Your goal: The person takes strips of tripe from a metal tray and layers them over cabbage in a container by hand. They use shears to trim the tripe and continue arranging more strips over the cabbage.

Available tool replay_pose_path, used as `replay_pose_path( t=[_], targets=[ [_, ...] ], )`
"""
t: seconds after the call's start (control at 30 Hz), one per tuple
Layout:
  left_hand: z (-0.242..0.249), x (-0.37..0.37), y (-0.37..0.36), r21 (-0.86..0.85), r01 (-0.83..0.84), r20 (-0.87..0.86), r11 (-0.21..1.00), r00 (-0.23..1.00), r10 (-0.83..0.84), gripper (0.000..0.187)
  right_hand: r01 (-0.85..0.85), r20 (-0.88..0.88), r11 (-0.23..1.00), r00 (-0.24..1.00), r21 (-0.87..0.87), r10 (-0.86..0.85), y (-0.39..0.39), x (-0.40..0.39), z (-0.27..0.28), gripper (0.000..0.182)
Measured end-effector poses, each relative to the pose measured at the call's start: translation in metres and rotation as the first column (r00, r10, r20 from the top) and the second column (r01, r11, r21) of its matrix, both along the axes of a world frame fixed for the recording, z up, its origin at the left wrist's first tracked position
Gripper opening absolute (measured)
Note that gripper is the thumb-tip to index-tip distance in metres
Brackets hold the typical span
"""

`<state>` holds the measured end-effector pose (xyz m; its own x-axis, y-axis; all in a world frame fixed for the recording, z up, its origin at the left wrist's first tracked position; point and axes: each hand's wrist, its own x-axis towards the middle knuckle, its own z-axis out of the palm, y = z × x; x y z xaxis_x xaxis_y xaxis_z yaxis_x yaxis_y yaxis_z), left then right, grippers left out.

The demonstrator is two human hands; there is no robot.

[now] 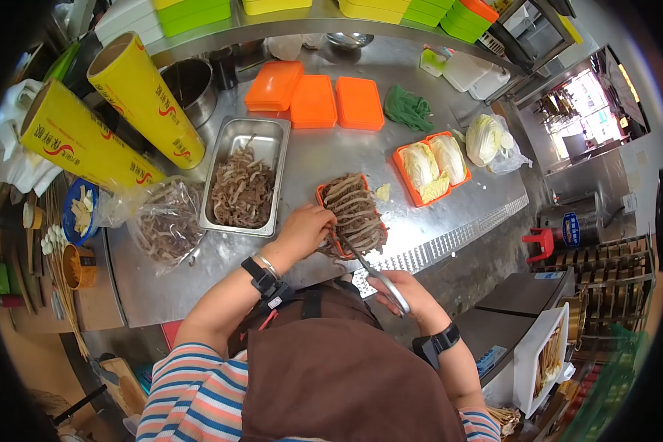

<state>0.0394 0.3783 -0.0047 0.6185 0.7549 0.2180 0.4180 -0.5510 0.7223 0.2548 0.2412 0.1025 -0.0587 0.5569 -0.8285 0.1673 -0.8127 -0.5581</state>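
An orange tray (320, 197) full of brownish-grey strips (350, 206) sits near the front edge of the steel table. At its left side, my left hand (304, 230) has its fingers pinched at the strips; what they grip is too small to make out. My right hand (409, 296) is closed round the handles of metal scissors (390, 289), whose blades reach up to the tray's lower left part. Left of the tray stands a steel pan (280, 158) with more strips. A clear plastic bag (168, 225) of similar strips lies beside that pan.
Orange boxes (313, 102) and a green net bag (408, 108) lie further back. Cabbage halves (421, 166) fill an orange tray at the right, near a bagged cabbage (485, 140). Yellow film rolls (147, 99) stand at the left. A shelf edge (272, 31) crosses the back.
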Motion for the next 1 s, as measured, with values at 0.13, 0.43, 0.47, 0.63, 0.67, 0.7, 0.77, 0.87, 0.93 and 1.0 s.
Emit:
replay_pose_path(
  t=[0.13,0.43,0.47,0.63,0.67,0.7,0.77,0.87,0.93,1.0],
  targets=[
    [-0.005,0.003,-0.002,-0.025,-0.011,-0.003,1.0,1.0,0.011,0.02,0.061,-0.027,0.997,0.998,0.04,-0.06,-0.011,0.002,0.011,0.033],
    [-0.006,0.011,-0.002,0.107,0.1,-0.18,0.989,0.98,-0.08,0.022,0.136,-0.094,0.986,0.987,0.096,-0.127,-0.037,0.021,0.023,0.032],
    [-0.005,0.009,-0.002,0.088,0.114,-0.154,0.99,0.983,-0.1,0.026,0.141,-0.086,0.985,0.987,0.102,-0.133,-0.041,0.025,0.023,0.032],
    [0.008,0.003,-0.01,0.079,0.118,-0.043,0.99,0.992,-0.115,0.032,0.227,-0.082,0.961,0.973,0.157,-0.216,-0.048,0.044,0.027,0.035],
    [0.012,0.004,-0.012,0.066,0.125,-0.03,0.99,0.992,-0.123,0.035,0.193,0.024,0.958,0.979,0.211,-0.203,-0.048,0.051,0.023,0.035],
    [0.015,0.005,-0.014,0.054,0.128,-0.018,0.99,0.992,-0.128,0.038,0.151,0.13,0.954,0.973,0.26,-0.19,-0.046,0.058,0.017,0.035],
    [0.017,0.009,-0.019,0.081,0.139,0.002,0.987,0.99,-0.139,0.041,0.105,0.223,0.936,0.957,0.336,-0.187,-0.041,0.076,-0.01,0.037],
    [0.018,0.017,-0.024,0.097,0.133,0.009,0.986,0.991,-0.134,0.042,-0.47,0.79,0.773,0.609,0.425,-0.064,-0.017,0.094,-0.028,0.046],
    [0.016,0.022,-0.032,0.075,0.117,-0.008,0.99,0.993,-0.116,0.041,-0.53,0.835,0.764,0.549,0.368,-0.021,0.011,0.097,-0.038,0.047],
    [0.015,0.027,-0.036,0.072,0.095,-0.019,0.993,0.995,-0.094,0.035,-0.591,0.873,0.741,0.488,0.317,0.015,0.037,0.109,-0.057,0.048]
  ],
)
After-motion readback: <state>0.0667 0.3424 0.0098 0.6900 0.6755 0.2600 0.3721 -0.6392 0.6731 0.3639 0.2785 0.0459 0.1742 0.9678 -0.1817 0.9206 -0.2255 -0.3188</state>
